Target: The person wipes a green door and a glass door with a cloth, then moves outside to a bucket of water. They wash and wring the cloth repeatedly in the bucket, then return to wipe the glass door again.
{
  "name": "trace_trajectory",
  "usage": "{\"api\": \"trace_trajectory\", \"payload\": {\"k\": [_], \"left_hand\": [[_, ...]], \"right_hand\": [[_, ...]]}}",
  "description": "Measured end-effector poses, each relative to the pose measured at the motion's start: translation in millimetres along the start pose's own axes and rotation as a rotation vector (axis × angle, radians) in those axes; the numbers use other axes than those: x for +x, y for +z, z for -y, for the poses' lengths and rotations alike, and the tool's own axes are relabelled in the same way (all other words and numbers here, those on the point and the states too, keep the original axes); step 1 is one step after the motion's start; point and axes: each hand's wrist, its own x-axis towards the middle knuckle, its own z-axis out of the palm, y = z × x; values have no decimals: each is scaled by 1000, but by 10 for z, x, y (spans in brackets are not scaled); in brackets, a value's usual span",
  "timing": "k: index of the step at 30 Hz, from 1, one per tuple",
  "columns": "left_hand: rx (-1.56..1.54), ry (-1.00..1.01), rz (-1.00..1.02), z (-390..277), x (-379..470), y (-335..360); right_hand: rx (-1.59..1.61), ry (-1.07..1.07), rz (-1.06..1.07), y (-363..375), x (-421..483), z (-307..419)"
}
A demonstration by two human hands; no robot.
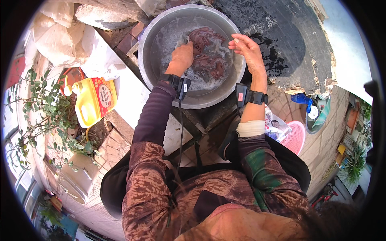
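Observation:
A wide metal basin (147,72) stands before me with sudsy water in it. Crumpled in that water is a reddish-brown wet cloth (206,36), partly under the surface. My left hand (182,57) is closed on the cloth's left side, its fingertips hidden in the folds. Above the basin's right rim my right hand (249,53) is raised, fingers loosely bent and apart, with nothing in it. Both wrists wear black strapped devices; a cable runs down from the left one.
A yellow jug with a red label (96,101) is at left by a leafy plant (48,114). A wet dark board (280,39) lies right of the basin. Below it are a pink plastic basket (297,135) and a small bowl (310,128) holding bottles.

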Motion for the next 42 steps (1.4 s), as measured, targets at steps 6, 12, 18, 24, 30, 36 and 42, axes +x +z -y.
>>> {"api": "trace_trajectory", "payload": {"k": [6,12,18,24,30,36,42], "left_hand": [[-404,314,-243,-529,-328,-1383],[-162,524,-355,-759,-601,-982],[102,147,82,-314,-453,272],[-49,80,83,-216,-388,88],[-591,541,-36,-770,-710,-571],[-1407,432,-36,-438,-395,-946],[-1240,-316,-160,241,-153,-466]], "right_hand": [[122,36,-78,-23,-10,-16],[148,235,-28,9,19,-143],[89,426,42,202,-78,-379],[84,543,103,460,-90,-621],[680,222,93,659,-144,-990],[1077,459,162,635,-12,-920],[976,468,58,567,75,-457]]}}
